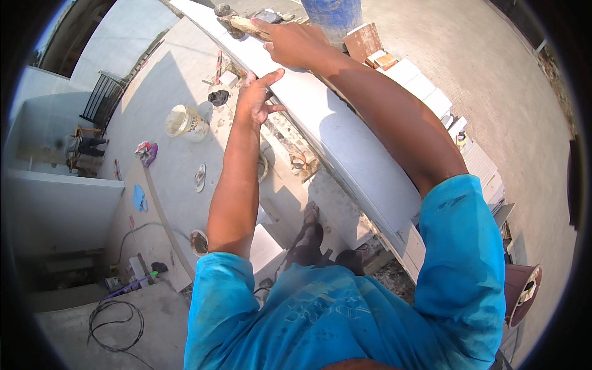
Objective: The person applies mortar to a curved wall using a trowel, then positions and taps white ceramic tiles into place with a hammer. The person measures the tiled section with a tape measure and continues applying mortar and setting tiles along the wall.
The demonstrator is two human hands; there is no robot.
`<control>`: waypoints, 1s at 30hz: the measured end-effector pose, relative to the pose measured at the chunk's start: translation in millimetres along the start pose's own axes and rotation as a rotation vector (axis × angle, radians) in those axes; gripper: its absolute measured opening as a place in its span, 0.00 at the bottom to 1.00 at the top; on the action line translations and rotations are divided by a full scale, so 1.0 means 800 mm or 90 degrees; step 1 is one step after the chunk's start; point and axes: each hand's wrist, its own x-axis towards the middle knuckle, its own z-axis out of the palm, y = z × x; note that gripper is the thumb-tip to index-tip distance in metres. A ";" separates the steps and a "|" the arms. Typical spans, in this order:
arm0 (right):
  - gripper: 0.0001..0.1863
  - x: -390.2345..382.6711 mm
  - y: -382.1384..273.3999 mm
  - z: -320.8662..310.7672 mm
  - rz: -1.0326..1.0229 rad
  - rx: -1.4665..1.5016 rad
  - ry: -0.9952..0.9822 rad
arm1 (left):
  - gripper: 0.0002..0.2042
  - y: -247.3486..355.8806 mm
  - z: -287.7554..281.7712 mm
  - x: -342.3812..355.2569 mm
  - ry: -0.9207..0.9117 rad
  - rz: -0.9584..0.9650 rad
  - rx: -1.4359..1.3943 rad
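Note:
A long, low wall topped with white tiles (345,132) runs diagonally in front of me. Over its far end, my right hand (296,44) is closed around the pale wooden handle of a mallet (250,27). The mallet's dark, rounded head is at the upper left of that hand, above the wall's top. My left hand (254,102) is at the wall's left edge, fingers spread, some of them reaching onto the white surface. Part of its palm is turned out of sight.
Left of the wall stand a white bucket (187,123) and an orange-handled tool (300,162). A blue drum (333,17) is beyond the wall, with stacked tiles (419,86) along its right side. A black cable (117,320) coils at lower left. A person (86,145) is far left.

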 end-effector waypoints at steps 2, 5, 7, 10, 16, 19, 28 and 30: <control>0.35 0.011 0.002 -0.010 0.026 0.007 -0.012 | 0.43 -0.002 0.001 0.004 -0.010 0.002 -0.001; 0.34 -0.019 0.016 -0.033 0.042 0.011 0.057 | 0.44 -0.001 0.006 0.013 -0.044 0.007 0.015; 0.34 -0.069 0.016 -0.050 0.045 0.057 0.102 | 0.45 -0.010 -0.010 0.013 -0.043 0.003 0.011; 0.34 -0.158 0.049 -0.098 0.066 0.148 0.079 | 0.44 -0.017 -0.005 0.022 0.002 0.014 0.044; 0.30 -0.326 -0.047 -0.248 0.254 0.179 -0.044 | 0.38 -0.019 -0.003 0.008 -0.025 0.017 0.079; 0.31 -0.374 -0.008 -0.198 0.145 0.098 0.063 | 0.36 -0.033 0.002 0.027 -0.074 0.021 0.075; 0.27 -0.387 -0.015 -0.166 0.107 -0.121 -0.032 | 0.30 -0.015 0.001 0.021 -0.100 -0.001 0.113; 0.26 -0.397 -0.009 -0.154 0.113 -0.123 -0.019 | 0.30 -0.013 0.026 0.001 -0.059 -0.001 0.136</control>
